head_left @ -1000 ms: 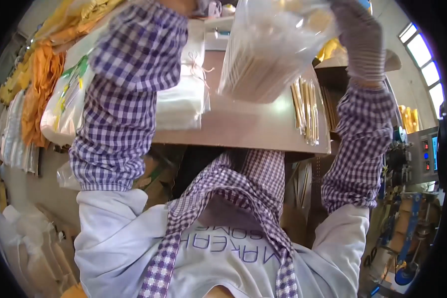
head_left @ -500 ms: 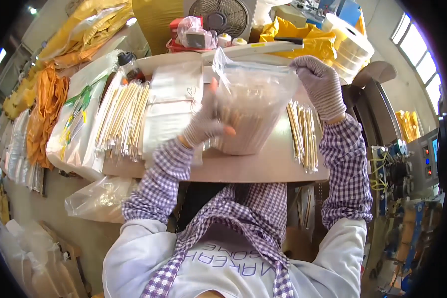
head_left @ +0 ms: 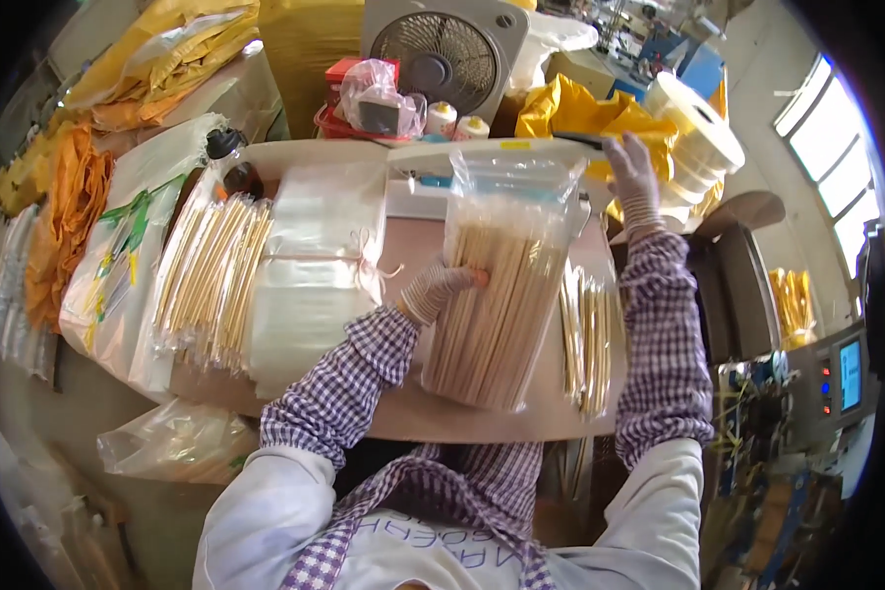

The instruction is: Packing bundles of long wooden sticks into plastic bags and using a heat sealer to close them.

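A clear plastic bag (head_left: 497,295) packed with thin wooden sticks stands tilted in front of me, its upper part loose above the sticks. My left hand (head_left: 441,290), in a striped glove with bare fingertips, grips the bag's left side with the thumb across its front. The bag's top lies against a bag sealer (head_left: 413,197) with a long white arm. My right hand (head_left: 631,172), gloved too, is raised with fingers stretched out at the end of the sealer's black handle (head_left: 575,139). Nothing shows in its palm.
Wrapped sticks lie in a large pile (head_left: 216,280) at left and a smaller one (head_left: 587,339) at right. Between them is a tied stack of clear bags (head_left: 315,265). Behind stand a fan (head_left: 433,64), a red basket (head_left: 349,123) and a white film roll (head_left: 693,123).
The bag has come down and turned its stick-filled front toward me, still in my left hand. My right hand has let go of the bag's top corner and moved to the black handle.
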Motion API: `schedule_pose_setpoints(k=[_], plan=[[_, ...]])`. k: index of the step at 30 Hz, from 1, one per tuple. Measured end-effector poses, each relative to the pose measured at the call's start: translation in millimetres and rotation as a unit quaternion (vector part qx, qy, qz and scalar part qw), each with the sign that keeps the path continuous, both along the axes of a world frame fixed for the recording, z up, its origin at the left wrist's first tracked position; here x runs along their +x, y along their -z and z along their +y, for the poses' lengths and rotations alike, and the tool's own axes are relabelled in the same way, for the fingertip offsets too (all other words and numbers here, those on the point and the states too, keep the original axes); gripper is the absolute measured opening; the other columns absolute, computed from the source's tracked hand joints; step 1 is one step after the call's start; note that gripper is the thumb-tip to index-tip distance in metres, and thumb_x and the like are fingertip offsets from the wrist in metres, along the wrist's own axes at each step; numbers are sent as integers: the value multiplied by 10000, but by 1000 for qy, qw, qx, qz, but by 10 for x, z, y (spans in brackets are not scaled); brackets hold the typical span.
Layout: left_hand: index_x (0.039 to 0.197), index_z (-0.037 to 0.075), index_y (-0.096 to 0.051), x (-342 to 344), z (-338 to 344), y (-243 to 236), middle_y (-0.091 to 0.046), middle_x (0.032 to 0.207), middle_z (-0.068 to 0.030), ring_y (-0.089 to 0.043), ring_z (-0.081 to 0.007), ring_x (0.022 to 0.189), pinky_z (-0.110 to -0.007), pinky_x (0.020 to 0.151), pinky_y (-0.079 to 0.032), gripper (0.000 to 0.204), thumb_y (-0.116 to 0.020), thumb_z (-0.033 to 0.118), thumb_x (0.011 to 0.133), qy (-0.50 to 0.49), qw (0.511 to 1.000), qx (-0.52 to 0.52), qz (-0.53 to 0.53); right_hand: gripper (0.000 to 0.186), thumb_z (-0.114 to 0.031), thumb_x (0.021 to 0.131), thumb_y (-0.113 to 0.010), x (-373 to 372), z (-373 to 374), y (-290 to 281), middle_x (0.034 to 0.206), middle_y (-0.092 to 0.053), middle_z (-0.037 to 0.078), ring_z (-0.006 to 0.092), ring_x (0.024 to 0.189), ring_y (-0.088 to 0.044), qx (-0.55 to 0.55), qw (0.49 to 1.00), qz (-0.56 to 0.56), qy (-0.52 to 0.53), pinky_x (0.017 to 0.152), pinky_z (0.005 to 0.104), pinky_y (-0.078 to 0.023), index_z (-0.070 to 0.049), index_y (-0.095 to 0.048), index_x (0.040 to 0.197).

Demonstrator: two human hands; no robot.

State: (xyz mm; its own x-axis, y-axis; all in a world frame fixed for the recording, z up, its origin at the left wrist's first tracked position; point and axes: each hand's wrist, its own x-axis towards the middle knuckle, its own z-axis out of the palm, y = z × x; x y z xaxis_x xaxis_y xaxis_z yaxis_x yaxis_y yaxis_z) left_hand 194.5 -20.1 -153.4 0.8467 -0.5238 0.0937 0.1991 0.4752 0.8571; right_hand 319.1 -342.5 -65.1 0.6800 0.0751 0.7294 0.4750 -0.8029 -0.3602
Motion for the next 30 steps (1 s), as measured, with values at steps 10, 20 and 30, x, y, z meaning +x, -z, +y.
schedule_pose_setpoints(k=[10,20,30], plan=[[968,27,-630,1272,-151,659,-630,903,-62,-558,-148,847,-259,820,-409,355,-639,304,747,-164,971,153,88,372,-285,872,-510,812,466,-300,1206,-507,130,275,1118,-473,-42,995,-11,-86,933,394,-383,-147,-473,1216],[1031,19,-609,1264,-120,1010,-616,967,-59,-534,-141,893,-270,849,-395,444,-651,350,739,-148,966,185,102,734,-603,820,-398,557,487,873,1331,-370,174,333,1264,-284,-209,937,241,139,1054,390,-226,-69,-350,1321],[1252,-1,-425,873,-53,964,-477,1221,-99,-407,-190,1137,-313,1003,-262,865,-586,650,706,-193,954,179,144,764,-637,806,-409,477,554,919,1352,-347,146,303,1288,-252,-196,931,266,153,1059,389,-218,-102,-324,1345]])
